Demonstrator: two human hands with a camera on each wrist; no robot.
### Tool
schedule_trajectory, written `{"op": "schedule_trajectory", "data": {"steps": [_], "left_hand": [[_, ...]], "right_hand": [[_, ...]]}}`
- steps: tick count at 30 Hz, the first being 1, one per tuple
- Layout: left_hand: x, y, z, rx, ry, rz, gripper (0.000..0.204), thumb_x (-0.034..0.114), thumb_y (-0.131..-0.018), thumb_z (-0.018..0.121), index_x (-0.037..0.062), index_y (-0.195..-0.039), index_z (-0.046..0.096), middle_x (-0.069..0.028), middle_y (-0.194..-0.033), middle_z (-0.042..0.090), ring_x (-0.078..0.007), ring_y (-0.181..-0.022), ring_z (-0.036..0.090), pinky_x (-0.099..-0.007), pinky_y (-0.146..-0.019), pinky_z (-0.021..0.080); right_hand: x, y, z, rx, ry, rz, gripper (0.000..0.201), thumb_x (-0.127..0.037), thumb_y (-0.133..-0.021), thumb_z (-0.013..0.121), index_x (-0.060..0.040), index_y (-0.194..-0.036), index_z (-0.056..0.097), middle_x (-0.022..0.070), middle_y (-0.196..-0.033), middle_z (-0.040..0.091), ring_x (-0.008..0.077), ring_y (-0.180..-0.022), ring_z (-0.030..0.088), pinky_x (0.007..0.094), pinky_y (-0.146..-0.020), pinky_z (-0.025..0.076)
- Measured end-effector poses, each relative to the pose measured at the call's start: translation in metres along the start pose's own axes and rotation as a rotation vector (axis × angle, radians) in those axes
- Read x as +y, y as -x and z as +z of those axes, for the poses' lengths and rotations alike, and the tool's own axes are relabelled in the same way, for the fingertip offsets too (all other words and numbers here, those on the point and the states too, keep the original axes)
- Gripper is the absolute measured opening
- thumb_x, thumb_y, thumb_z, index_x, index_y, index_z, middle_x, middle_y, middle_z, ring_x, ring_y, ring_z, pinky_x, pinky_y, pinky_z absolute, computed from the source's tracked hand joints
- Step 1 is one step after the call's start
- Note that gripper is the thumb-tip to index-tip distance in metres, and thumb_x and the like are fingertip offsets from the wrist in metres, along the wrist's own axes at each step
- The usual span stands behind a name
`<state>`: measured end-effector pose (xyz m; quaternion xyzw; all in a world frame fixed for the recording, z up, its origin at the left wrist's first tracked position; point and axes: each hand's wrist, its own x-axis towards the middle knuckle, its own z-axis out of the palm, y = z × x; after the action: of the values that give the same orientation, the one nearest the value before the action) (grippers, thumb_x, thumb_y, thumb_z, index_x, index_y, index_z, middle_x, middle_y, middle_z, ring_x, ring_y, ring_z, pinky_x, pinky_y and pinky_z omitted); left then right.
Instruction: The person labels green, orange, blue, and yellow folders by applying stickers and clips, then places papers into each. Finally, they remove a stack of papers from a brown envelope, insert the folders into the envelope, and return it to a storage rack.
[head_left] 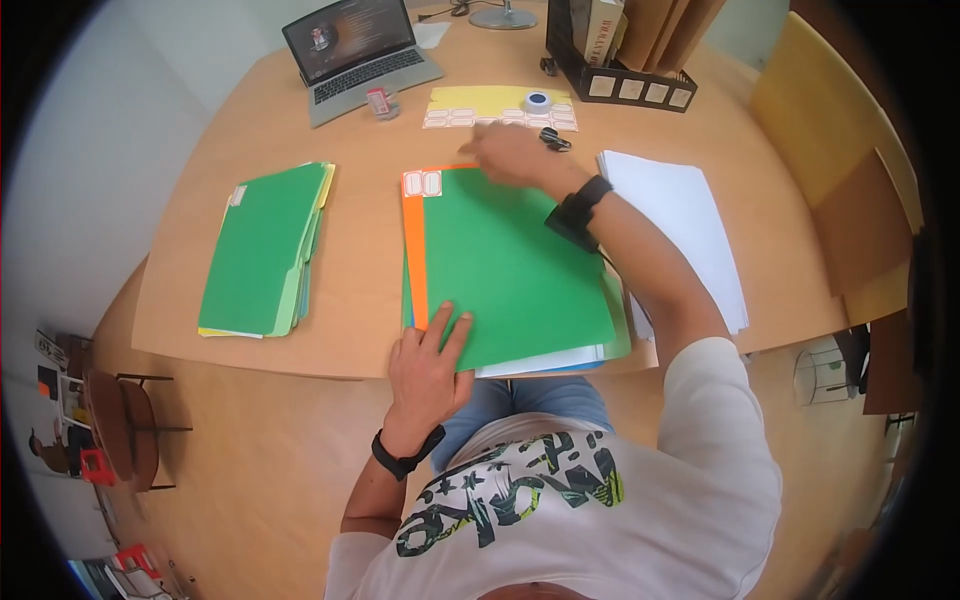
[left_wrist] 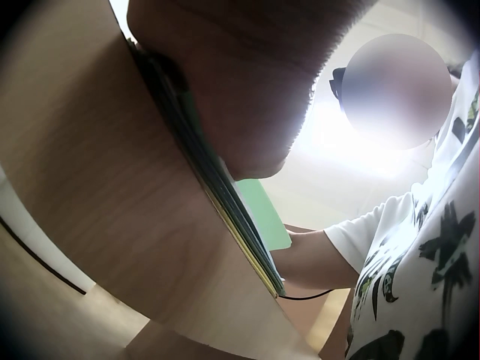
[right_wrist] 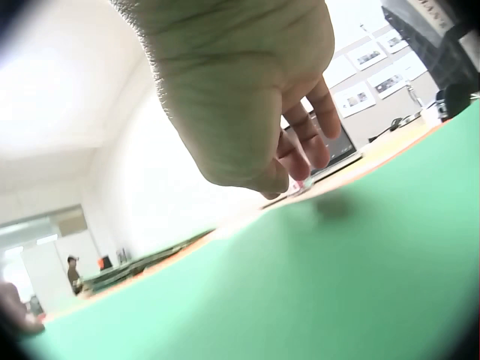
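Observation:
A green folder (head_left: pixel 515 260) tops the stack in front of me, with an orange folder (head_left: pixel 415 250) showing along its left side. Two red-bordered labels (head_left: pixel 432 183) sit at the upper left corner. My left hand (head_left: pixel 425 365) rests on the stack's lower left corner, fingers spread over the green cover. At the top edge, my right hand (head_left: pixel 513 155) hovers with its fingers pointing left. The right wrist view shows its fingers (right_wrist: pixel 307 146) loosely bent above the green surface, holding nothing. From the left wrist view, the layered folder edges (left_wrist: pixel 225 202) appear beside the hand.
Another folder stack (head_left: pixel 265 250) lies left, white paper (head_left: pixel 675 220) right. Beyond are label sheets on yellow paper (head_left: pixel 480 98), a white roll (head_left: pixel 538 101), a black clip (head_left: pixel 554 139), a small red-and-clear container (head_left: pixel 381 103), a laptop (head_left: pixel 365 75) and a black organiser (head_left: pixel 640 88).

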<state>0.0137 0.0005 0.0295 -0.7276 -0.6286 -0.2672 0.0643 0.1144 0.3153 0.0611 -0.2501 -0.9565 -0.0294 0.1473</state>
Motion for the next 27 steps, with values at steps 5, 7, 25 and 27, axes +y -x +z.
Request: {"op": "schedule_trajectory", "data": {"steps": [5, 7, 25, 27], "left_hand": [[-0.004, 0.007, 0.008, 0.077, 0.009, 0.003, 0.049, 0.014, -0.068, 0.060, 0.0070, -0.117, 0.061, -0.0101, -0.124, 0.058, -0.0243, -0.076, 0.049, -0.0355, -0.066, 0.040], [-0.005, 0.008, 0.010, 0.129, 0.039, 0.002, 0.051, 0.014, -0.068, 0.060, 0.0066, -0.119, 0.060, -0.0099, -0.125, 0.058, -0.0242, -0.076, 0.049, -0.0348, -0.068, 0.040], [-0.005, 0.050, 0.057, 0.450, 0.380, -0.297, 0.046, 0.028, -0.101, 0.033, -0.0091, -0.125, 0.047, -0.0232, -0.112, 0.057, -0.0300, -0.095, 0.054, -0.0393, -0.085, 0.043], [0.000, 0.051, 0.054, 0.424, 0.445, -0.350, 0.048, 0.029, -0.101, 0.031, -0.0105, -0.124, 0.046, -0.0229, -0.112, 0.056, -0.0314, -0.100, 0.055, -0.0406, -0.087, 0.045]], "right_hand": [[0.092, 0.025, -0.032, 0.004, -0.227, 0.425, 0.041, -0.004, -0.079, 0.049, -0.0102, -0.116, 0.064, 0.0179, -0.103, 0.063, 0.0324, -0.098, 0.059, 0.0375, -0.084, 0.047], [0.115, 0.039, -0.034, -0.095, -0.227, 0.423, 0.040, -0.010, -0.077, 0.059, -0.0104, -0.117, 0.064, 0.0185, -0.110, 0.063, 0.0329, -0.103, 0.060, 0.0369, -0.088, 0.048], [0.084, 0.014, -0.039, -0.184, -0.889, 0.221, 0.018, -0.020, -0.085, 0.067, -0.0027, -0.092, 0.067, 0.0009, -0.076, 0.063, 0.0080, -0.068, 0.056, 0.0219, -0.063, 0.047], [0.069, 0.001, -0.041, -0.236, -0.928, 0.209, 0.018, -0.021, -0.083, 0.069, -0.0038, -0.089, 0.068, -0.0002, -0.074, 0.062, 0.0074, -0.067, 0.054, 0.0220, -0.063, 0.046]]}}
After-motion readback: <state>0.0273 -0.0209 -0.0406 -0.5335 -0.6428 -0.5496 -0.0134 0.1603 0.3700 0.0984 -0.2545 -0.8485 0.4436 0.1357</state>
